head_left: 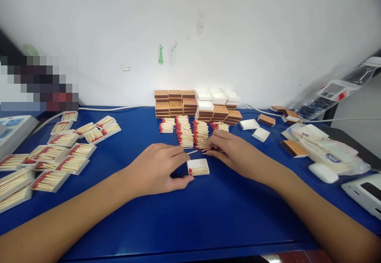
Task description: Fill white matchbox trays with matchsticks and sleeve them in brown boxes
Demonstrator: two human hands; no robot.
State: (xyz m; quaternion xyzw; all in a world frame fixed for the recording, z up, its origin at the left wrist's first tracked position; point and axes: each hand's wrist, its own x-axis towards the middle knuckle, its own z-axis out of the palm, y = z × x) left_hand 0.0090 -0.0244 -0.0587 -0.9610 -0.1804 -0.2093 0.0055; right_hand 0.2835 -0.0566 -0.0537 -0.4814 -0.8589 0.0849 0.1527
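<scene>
A small white matchbox tray (198, 167) lies on the blue table with some red-tipped matches along its near side. My left hand (160, 167) rests at its left end, thumb and index finger closed about that end. One loose match (192, 152) lies just beyond the tray, by the left fingertips. My right hand (228, 146) is closed in a pinch at the near edge of the match piles, with match ends showing at its fingertips. Several neat match piles (185, 132) stand beyond both hands; the rightmost is partly hidden by my right hand.
Closed matchboxes (175, 106) are stacked against the wall, with white trays (204, 94) on top at right. Filled trays (49, 180) crowd the left side. Loose white trays (249, 124), a tissue packet (333, 156) and a tilted plastic bottle (336, 90) are at right.
</scene>
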